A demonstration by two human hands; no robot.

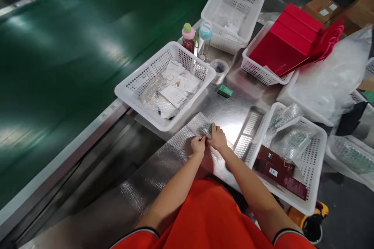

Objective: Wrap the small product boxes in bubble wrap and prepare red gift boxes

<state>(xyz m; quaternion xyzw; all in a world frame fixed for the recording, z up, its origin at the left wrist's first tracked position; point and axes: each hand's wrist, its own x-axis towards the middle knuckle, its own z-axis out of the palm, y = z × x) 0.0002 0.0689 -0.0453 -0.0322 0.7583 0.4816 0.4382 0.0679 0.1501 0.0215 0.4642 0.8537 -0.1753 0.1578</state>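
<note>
Tape roll (on the table) right of a basket

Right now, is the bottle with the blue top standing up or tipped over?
It's standing up: the clear bottle has its blue lid on top and its bottom down on the metal table.

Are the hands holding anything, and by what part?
Yes: a small bubble-wrapped bundle. The right hand is at its right side, the left hand at its near edge; exact finger contact is too small to tell.
</note>
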